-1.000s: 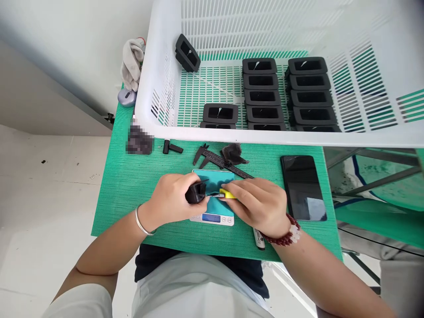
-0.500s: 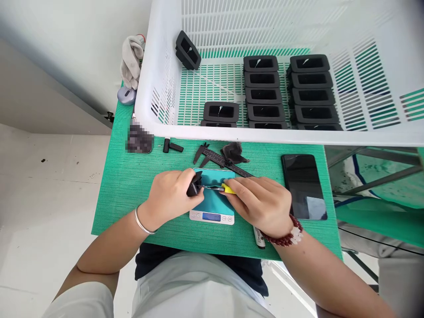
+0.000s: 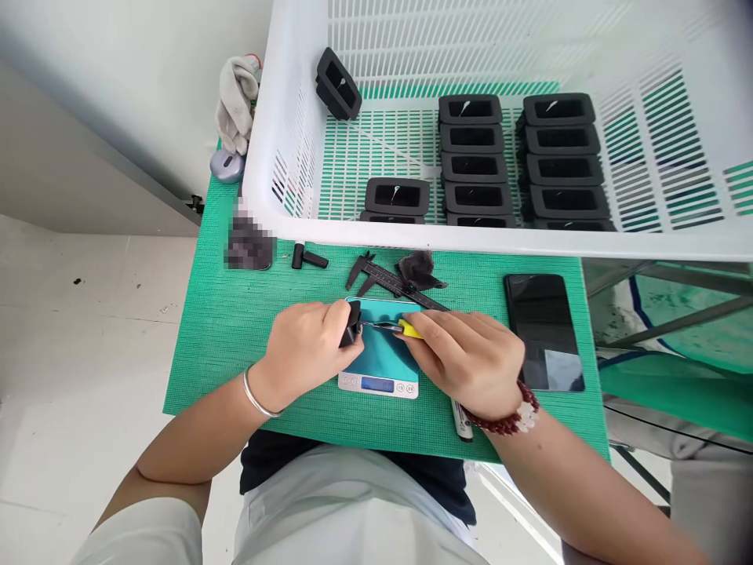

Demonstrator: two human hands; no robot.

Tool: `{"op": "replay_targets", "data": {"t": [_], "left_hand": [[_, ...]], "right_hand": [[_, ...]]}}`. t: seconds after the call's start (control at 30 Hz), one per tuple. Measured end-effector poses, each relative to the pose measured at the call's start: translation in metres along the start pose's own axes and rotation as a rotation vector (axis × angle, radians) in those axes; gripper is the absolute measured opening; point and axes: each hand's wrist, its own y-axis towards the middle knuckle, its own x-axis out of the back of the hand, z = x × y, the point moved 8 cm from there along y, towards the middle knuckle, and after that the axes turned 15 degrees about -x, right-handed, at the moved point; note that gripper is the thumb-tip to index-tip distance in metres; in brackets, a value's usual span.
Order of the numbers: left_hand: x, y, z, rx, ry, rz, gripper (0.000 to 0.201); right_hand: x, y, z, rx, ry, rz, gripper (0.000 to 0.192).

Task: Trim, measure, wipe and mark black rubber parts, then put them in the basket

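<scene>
My left hand [image 3: 306,348] grips a small black plastic part [image 3: 352,324] just above a small digital scale [image 3: 381,369] with a teal top. My right hand [image 3: 467,357] holds a yellow-handled knife [image 3: 408,329], and its thin metal blade reaches left to touch the black part. Both hands hover over the scale on the green mat [image 3: 229,329]. A silver bangle sits on my left wrist and a dark red bead bracelet on my right.
A big white slotted crate [image 3: 412,232] behind the scale holds rows of black rectangular parts [image 3: 476,169]. On the mat lie black calipers [image 3: 388,281], a heap of black trimmings [image 3: 416,269], a small black piece [image 3: 308,258], a dark phone [image 3: 543,329] and a marker [image 3: 462,420]. A grey glove [image 3: 235,98] lies far left.
Both hands have moved slightly away from me over the scale. The black part has turned in my left hand, and the blade stays against it.
</scene>
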Motion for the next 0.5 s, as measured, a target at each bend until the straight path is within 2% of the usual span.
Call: {"op": "replay_targets", "data": {"t": [0.27, 0.5], "left_hand": [[0.0023, -0.0019, 0.0058, 0.059, 0.014, -0.003, 0.016], [-0.0018, 0.0008, 0.005, 0.077, -0.169, -0.003, 0.018]], "right_hand": [[-0.0019, -0.001, 0.001, 0.017, 0.011, 0.027, 0.009], [0.0028, 0.0024, -0.0018, -0.011, 0.034, 0.008, 0.009]]}}
